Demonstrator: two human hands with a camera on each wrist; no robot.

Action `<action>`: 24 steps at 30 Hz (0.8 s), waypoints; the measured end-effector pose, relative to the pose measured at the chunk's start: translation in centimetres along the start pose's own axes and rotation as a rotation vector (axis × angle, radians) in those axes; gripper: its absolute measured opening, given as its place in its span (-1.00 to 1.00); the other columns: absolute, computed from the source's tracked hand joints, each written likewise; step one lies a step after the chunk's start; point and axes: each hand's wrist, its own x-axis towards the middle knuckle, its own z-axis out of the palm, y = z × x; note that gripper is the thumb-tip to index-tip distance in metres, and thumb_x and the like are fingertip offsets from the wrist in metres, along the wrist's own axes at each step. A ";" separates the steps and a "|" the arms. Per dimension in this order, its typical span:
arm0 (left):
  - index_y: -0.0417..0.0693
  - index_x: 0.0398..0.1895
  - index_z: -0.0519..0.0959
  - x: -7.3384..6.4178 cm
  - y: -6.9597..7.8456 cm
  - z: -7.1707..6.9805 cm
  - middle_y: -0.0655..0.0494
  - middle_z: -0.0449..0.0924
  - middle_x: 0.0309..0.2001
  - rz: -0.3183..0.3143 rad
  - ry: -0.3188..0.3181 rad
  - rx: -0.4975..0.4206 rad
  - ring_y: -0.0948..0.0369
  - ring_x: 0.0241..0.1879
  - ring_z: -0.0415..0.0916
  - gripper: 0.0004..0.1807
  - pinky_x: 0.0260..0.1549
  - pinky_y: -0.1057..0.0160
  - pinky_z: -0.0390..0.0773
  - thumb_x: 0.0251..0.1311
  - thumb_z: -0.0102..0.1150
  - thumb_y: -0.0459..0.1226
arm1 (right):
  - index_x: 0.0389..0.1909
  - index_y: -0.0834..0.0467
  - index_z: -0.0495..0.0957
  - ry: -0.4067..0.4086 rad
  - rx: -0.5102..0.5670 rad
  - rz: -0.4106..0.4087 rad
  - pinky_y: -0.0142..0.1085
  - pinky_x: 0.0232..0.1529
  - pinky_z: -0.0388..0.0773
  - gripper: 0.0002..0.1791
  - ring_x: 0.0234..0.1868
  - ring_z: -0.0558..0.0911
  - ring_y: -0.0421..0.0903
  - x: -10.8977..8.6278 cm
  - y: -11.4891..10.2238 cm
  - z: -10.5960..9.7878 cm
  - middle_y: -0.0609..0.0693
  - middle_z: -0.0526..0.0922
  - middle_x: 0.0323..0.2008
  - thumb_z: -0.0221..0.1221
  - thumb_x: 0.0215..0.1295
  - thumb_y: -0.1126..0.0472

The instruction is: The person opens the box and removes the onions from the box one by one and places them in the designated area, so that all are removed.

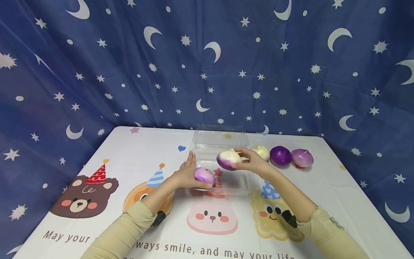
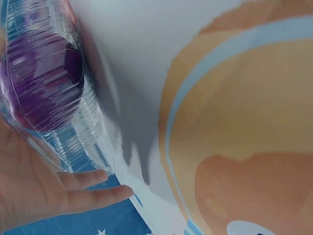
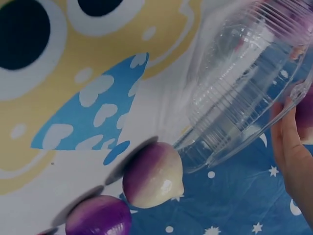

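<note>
A clear plastic hinged container (image 1: 244, 181) lies with its lid (image 1: 220, 137) folded back toward the curtain. One pinkish-purple toy onion (image 1: 204, 176) sits in its left end. At that end, my left hand (image 1: 187, 176) rests against the side, fingers straight and thumb along the front rim; the left wrist view shows those fingers (image 2: 93, 188) extended beside the clear wall. My right hand (image 1: 253, 162) grips a white-and-purple toy onion (image 1: 229, 159) above the container between thumb and fingers. In the right wrist view this onion (image 3: 305, 115) is partly cut off by the frame edge.
To the container's right stand a pale onion (image 1: 260, 152), a dark purple onion (image 1: 280, 155) and a light purple onion (image 1: 302, 158) in a row. A white tablecloth (image 1: 155, 144) printed with cartoon animals covers the table. Behind it hangs a blue star-and-moon curtain (image 1: 181, 79).
</note>
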 end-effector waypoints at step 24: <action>-0.32 0.46 -0.34 0.2 -0.1 0.1 -0.17 -0.52 0.50 -0.022 0.007 0.023 -0.33 0.41 -0.14 0.43 0.15 -0.36 0.24 -0.21 0.38 0.22 | 0.31 0.33 0.21 0.152 -0.077 -0.211 -0.28 0.06 0.52 -0.29 0.17 0.45 0.35 -2.8 2.7 -2.9 0.32 0.25 0.29 0.28 0.15 0.32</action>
